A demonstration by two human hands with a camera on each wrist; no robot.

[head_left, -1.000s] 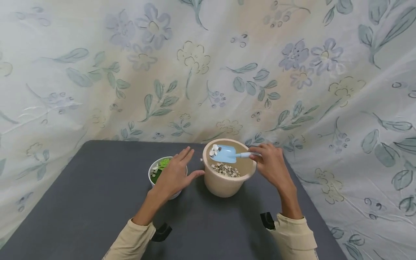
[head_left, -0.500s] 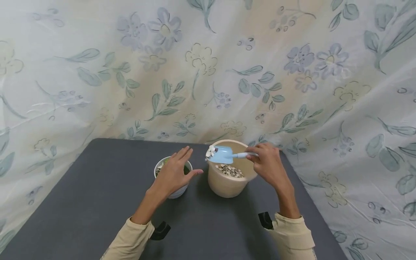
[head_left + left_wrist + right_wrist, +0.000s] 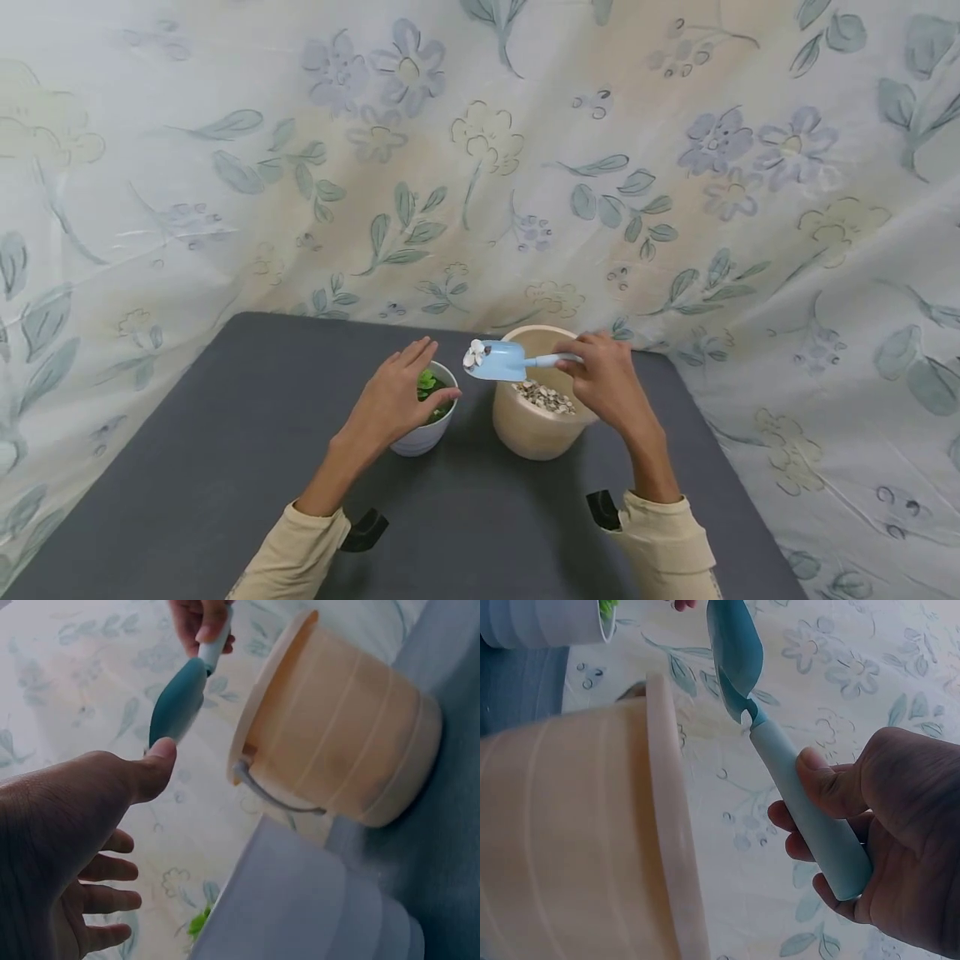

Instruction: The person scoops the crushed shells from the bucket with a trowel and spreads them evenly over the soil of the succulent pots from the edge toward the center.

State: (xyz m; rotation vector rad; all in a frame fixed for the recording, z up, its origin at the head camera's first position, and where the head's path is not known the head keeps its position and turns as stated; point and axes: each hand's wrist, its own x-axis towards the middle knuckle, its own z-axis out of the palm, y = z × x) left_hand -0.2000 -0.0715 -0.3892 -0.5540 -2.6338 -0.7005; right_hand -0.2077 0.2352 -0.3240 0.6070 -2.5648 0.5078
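Note:
My right hand (image 3: 606, 377) grips the pale handle of a light blue hand trowel (image 3: 501, 361); in the right wrist view thumb and fingers wrap round that handle (image 3: 802, 802). Several white and dark pebbles (image 3: 476, 356) lie at the blade's tip, which reaches past the left rim of a beige bucket (image 3: 534, 429). Greyish pebbles (image 3: 546, 397) cover the bucket's bottom. My left hand (image 3: 392, 396) is spread, fingers extended, beside and over a white pot (image 3: 420, 440) with a green plant (image 3: 426, 383). It hides part of the pot. In the left wrist view its palm (image 3: 67, 825) holds nothing.
Pot and bucket stand on a dark grey table (image 3: 247, 433), the bucket to the right. A grey bail handle (image 3: 277, 799) hangs on the bucket's side. Behind the table hangs a flower-patterned sheet (image 3: 360, 167).
The right hand has carried the trowel with its pebbles leftward, from above the bucket to beyond its left rim. The left hand stays spread by the pot. The head view has turned slightly left.

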